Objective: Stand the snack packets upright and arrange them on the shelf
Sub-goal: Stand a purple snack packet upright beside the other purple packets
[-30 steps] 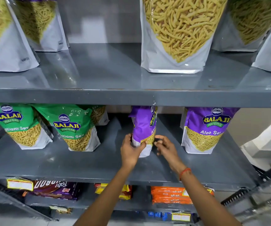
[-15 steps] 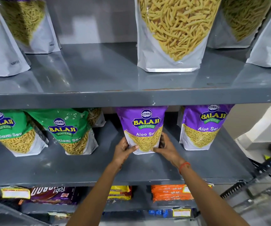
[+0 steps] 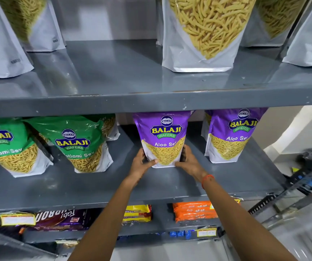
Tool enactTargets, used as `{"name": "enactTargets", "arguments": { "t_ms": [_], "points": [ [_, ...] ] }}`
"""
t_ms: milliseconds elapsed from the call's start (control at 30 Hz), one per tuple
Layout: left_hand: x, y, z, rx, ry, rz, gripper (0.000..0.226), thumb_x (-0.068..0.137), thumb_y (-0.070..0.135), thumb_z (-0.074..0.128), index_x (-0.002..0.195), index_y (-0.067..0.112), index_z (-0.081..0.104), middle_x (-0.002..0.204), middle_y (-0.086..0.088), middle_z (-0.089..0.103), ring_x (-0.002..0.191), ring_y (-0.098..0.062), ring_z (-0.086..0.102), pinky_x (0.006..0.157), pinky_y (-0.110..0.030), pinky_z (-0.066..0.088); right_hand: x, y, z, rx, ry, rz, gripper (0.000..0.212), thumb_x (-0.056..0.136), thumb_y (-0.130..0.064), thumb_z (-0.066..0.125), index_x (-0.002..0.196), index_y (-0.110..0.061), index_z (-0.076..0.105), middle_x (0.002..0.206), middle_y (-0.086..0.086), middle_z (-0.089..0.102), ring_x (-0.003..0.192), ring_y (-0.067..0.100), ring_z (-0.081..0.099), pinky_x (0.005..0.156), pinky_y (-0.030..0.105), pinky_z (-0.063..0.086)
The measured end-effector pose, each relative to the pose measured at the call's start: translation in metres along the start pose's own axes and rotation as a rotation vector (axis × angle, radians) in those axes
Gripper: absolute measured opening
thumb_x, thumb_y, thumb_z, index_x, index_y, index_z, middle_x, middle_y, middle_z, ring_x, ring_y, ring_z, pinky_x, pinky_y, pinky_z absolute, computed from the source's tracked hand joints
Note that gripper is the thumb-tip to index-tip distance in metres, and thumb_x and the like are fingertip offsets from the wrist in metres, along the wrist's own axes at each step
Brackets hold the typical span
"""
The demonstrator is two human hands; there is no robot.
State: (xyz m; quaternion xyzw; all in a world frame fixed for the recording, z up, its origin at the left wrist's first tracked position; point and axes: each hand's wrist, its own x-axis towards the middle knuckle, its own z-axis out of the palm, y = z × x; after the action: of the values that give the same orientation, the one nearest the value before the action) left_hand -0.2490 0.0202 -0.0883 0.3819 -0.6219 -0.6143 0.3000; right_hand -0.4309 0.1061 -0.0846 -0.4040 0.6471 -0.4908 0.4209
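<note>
A purple Aloo Sev packet (image 3: 163,136) stands upright on the middle grey shelf (image 3: 95,185), its front facing me. My left hand (image 3: 141,164) grips its lower left side, thumb across the bottom front. My right hand (image 3: 188,162) grips its lower right side. A second purple Aloo Sev packet (image 3: 230,134) stands upright to the right. Two green Ratlami Sev packets (image 3: 82,146) (image 3: 10,147) stand to the left, leaning a little, with another packet partly hidden behind them.
The upper shelf (image 3: 123,98) carries large white pouches of yellow sticks (image 3: 200,34). Below, the bottom shelf holds flat orange (image 3: 192,210), yellow (image 3: 137,213) and dark purple packs (image 3: 61,219). A slotted metal rail (image 3: 283,196) juts out at the right. Bare shelf lies between the green and purple packets.
The purple packet was turned from edge-on to face forward, then set further back on the shelf. Both hands stayed on its lower sides.
</note>
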Motion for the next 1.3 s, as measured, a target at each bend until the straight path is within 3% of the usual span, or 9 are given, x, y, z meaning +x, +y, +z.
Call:
{"name": "enactTargets", "arguments": {
  "t_ms": [133, 300, 433, 567, 733, 867, 933, 1200, 1300],
  "points": [
    [-0.021, 0.013, 0.013, 0.156, 0.195, 0.027, 0.108, 0.074, 0.042, 0.073, 0.148, 0.025, -0.003, 0.160, 0.003, 0.005, 0.146, -0.015, 0.010, 0.118, -0.035, 0.018, -0.013, -0.009, 0.007, -0.165, 0.280, -0.210, 0.068, 0.082, 0.005, 0.058, 0.142, -0.002, 0.026, 0.143, 0.014, 0.039, 0.136, 0.028, 0.036, 0.114, 0.045, 0.031],
    [-0.052, 0.033, 0.049, 0.609, 0.540, 0.486, 0.084, 0.090, 0.052, 0.041, 0.146, 0.021, -0.013, 0.157, 0.000, -0.012, 0.145, -0.004, -0.010, 0.120, -0.025, -0.004, -0.035, -0.032, 0.006, -0.300, 0.828, -0.612, 0.043, 0.086, -0.005, 0.047, 0.129, -0.005, 0.043, 0.127, 0.020, 0.048, 0.122, 0.027, 0.042, 0.107, 0.036, 0.033],
    [-0.056, 0.040, 0.116, 0.605, 0.354, 0.676, 0.068, 0.096, 0.046, 0.028, 0.147, 0.018, -0.008, 0.155, 0.000, 0.000, 0.145, -0.001, -0.006, 0.119, -0.019, -0.003, -0.041, -0.036, -0.033, -0.401, 0.974, -0.725, 0.034, 0.092, -0.012, 0.043, 0.125, -0.002, 0.047, 0.126, 0.025, 0.047, 0.121, 0.029, 0.039, 0.107, 0.027, 0.028],
    [-0.036, 0.033, 0.177, 0.497, 0.156, 0.579, 0.063, 0.096, 0.037, 0.038, 0.145, 0.019, 0.001, 0.156, 0.004, 0.001, 0.142, 0.006, -0.005, 0.119, -0.018, 0.003, -0.045, -0.016, -0.086, -0.450, 1.046, -0.593, 0.036, 0.091, -0.009, 0.043, 0.125, -0.001, 0.049, 0.125, 0.027, 0.048, 0.118, 0.029, 0.037, 0.104, 0.031, 0.027],
    [0.008, 0.033, 0.221, 0.264, 0.069, 0.295, 0.098, 0.079, 0.020, 0.072, 0.147, 0.004, 0.004, 0.158, -0.013, 0.009, 0.143, -0.013, 0.010, 0.107, 0.002, 0.006, -0.047, 0.017, -0.151, -0.461, 0.913, -0.369, 0.071, 0.083, -0.029, 0.067, 0.138, 0.004, 0.035, 0.139, 0.031, 0.039, 0.131, 0.040, 0.035, 0.112, 0.044, 0.025],
    [0.037, 0.022, 0.231, 0.115, -0.016, 0.072, 0.079, 0.070, -0.003, 0.076, 0.136, -0.003, 0.032, 0.140, -0.020, 0.045, 0.131, -0.029, 0.043, 0.113, -0.041, 0.034, -0.035, 0.035, -0.198, -0.164, 0.385, -0.123, 0.070, 0.082, -0.013, 0.069, 0.140, 0.000, 0.031, 0.148, 0.018, 0.038, 0.138, 0.031, 0.036, 0.116, 0.046, 0.028],
    [0.032, 0.012, 0.236, 0.094, 0.003, 0.038, 0.069, 0.073, -0.004, 0.073, 0.131, -0.003, 0.036, 0.127, -0.015, 0.052, 0.119, -0.027, 0.050, 0.105, -0.044, 0.041, -0.033, 0.044, -0.211, -0.172, 0.205, -0.073, 0.057, 0.085, -0.011, 0.066, 0.133, -0.004, 0.038, 0.139, 0.015, 0.049, 0.131, 0.031, 0.044, 0.112, 0.047, 0.034],
    [-0.035, -0.017, 0.258, 0.141, 0.015, 0.077, 0.060, 0.078, 0.011, 0.073, 0.126, 0.027, 0.042, 0.124, 0.006, 0.059, 0.111, -0.004, 0.058, 0.085, -0.008, 0.048, -0.094, 0.071, -0.216, -0.134, 0.194, -0.123, 0.064, 0.075, -0.020, 0.075, 0.129, -0.017, 0.041, 0.125, 0.000, 0.058, 0.116, 0.014, 0.055, 0.099, 0.035, 0.044],
    [-0.054, -0.027, 0.259, 0.143, -0.006, 0.067, 0.059, 0.078, 0.016, 0.073, 0.124, 0.036, 0.041, 0.122, 0.011, 0.059, 0.112, 0.002, 0.057, 0.087, -0.012, 0.049, -0.115, 0.079, -0.215, -0.152, 0.192, -0.126, 0.065, 0.072, -0.023, 0.078, 0.126, -0.016, 0.042, 0.114, -0.013, 0.058, 0.106, 0.002, 0.056, 0.094, 0.030, 0.045]
  ]
}}
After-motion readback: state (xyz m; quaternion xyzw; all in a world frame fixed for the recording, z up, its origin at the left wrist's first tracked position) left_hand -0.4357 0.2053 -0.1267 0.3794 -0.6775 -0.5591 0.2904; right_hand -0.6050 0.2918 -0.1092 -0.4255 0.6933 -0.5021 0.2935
